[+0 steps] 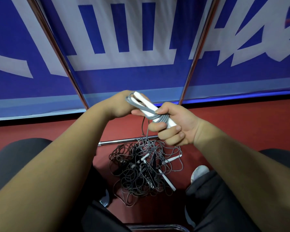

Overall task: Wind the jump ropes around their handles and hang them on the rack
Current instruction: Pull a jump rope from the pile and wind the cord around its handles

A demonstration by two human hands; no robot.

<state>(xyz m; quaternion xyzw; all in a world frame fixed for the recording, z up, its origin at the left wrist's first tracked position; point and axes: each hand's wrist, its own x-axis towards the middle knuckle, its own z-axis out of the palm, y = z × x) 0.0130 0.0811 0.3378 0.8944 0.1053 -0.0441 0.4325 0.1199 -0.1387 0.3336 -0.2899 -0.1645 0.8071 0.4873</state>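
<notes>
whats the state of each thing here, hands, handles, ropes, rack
white handles: paired side by side, held in both hands
gray rope: partly wound round the handles, tail hanging down to the floor
left hand: holds the handles' far end
right hand: grips the handles at the windings
rope pile: tangled on the floor, unwound
rack poles: no rope hung on the parts in view
</notes>
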